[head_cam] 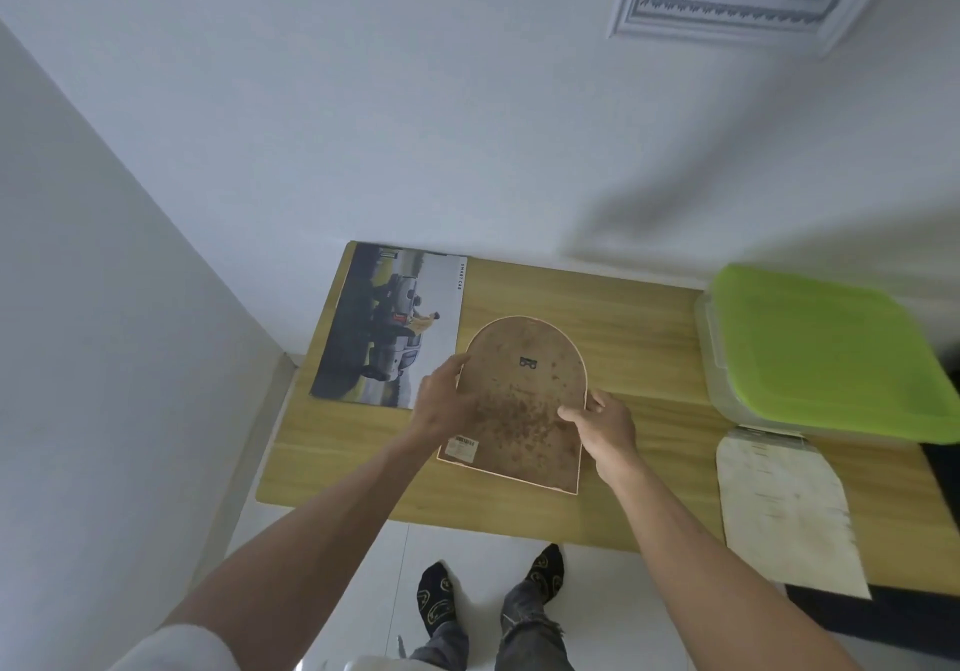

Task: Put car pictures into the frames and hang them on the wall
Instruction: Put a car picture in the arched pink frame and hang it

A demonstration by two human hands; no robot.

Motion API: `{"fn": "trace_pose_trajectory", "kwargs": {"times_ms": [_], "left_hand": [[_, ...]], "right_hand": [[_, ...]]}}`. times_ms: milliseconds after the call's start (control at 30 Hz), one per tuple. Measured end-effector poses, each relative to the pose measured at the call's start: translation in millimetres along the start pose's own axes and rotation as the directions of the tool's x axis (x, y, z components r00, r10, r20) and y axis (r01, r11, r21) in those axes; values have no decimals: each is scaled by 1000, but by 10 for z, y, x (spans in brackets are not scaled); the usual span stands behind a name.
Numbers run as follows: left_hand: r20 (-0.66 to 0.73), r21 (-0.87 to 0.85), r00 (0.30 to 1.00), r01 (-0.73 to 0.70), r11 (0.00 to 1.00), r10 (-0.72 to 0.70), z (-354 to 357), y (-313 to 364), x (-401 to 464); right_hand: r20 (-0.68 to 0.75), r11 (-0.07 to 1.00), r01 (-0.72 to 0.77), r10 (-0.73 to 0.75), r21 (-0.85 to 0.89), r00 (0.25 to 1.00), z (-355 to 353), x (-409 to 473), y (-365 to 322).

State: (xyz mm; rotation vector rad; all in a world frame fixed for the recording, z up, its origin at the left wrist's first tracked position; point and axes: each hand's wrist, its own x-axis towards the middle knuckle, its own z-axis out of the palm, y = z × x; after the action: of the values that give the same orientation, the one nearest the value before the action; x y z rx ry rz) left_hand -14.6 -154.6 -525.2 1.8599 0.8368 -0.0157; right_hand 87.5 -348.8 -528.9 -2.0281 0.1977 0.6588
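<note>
Head view is looking down past two bare forearms at a wooden table [613,301] set against a white wall [467,99]. Nearest the person, both hands are gripping an arch-topped frame [519,405] lying back-side up, its stained brown backing board showing a small metal hanger [529,363] and a label [461,447] at the lower left corner. The left hand [441,410] is curling its fingers over the frame's left edge; the right hand [605,429] is pinching the right edge, thumb on top of the board. Just beyond the left hand, the car picture [389,327] is lying face up and flat on the table, not yet in any frame, with the left hand seeming to overlap its near corner.

Trouble is likely to be starting there — dragging or turning the frame could catch that corner and crease the print or push it off the table's edge. Prying at the backing with fingertips alone could bend it, or let the frame slip and whatever glazing is underneath — unseen from here — knock against the wood. A second arched board [789,509] is overhanging the table's near right edge, so a careless elbow could tip it to the floor. Farther right, a clear bin with a green lid [826,348] is crowding the working space.
</note>
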Motion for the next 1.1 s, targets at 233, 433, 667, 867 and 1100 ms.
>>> {"fn": "trace_pose_trajectory", "kwargs": {"times_ms": [233,433,667,867,1100], "left_hand": [[12,-361,977,201,911,-211,-194,124,-3],[97,-383,988,151,911,-123,-363,488,-104],[-169,-267,981,-141,953,97,-330,1078,-380],[-376,60,855,-362,930,357,-40,1568,-858],[-260,315,747,-533,785,611,169,1812,-1135]], "right_hand": [[10,990,-1,0,140,1000,-227,-142,-169],[19,991,70,-73,116,997,-461,-287,-454],[24,902,414,-414,-123,910,-448,-581,-1421],[139,880,473,-475,47,869,-558,-822,-1997],[54,827,530,-547,187,835,-1137,-1037,-2008]]}}
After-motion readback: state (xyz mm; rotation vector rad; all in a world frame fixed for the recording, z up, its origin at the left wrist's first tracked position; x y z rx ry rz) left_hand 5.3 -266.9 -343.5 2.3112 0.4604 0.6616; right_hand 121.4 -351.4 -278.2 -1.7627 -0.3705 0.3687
